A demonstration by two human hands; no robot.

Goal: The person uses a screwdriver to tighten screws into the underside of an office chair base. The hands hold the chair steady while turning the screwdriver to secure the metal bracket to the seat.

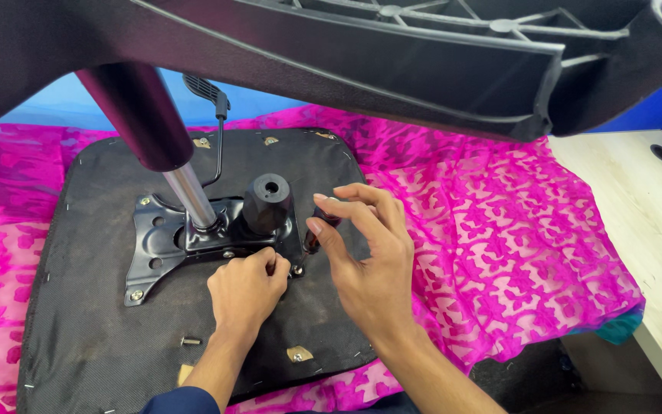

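The black metal mounting plate (164, 249) lies bolted on the upturned underside of a chair seat (101, 337), a little left of the picture's middle, and both hands work at its near-right corner. Nearest the camera, the left hand (247, 290) comes up from six o'clock on a dark blue sleeve (181, 402); its fingers are curled into a tight pinch right at the plate's edge, beside a small bolt head (298, 270) at its three o'clock. What, if anything, sits inside that pinch cannot be told. Just to the right, the right hand (365, 257) rises from five o'clock with the thumb and forefinger narrowly parted around the dark handle of a small tool (314, 239) that stands tilted over the same bolt; the other fingers arch loosely above.

A loose screw (191, 340) lies on the seat fabric at eight o'clock from the left hand. Beyond the hands, at twelve o'clock, a black round knob (267, 202) stands on the plate, with a chrome gas cylinder (189, 195) slanting up to eleven o'clock and a thin lever (218, 146) behind it. The seat rests on a pink patterned cloth (499, 230); a pale wooden tabletop (637, 199) shows at three o'clock, and a black plastic chair base (423, 69) fills the top.
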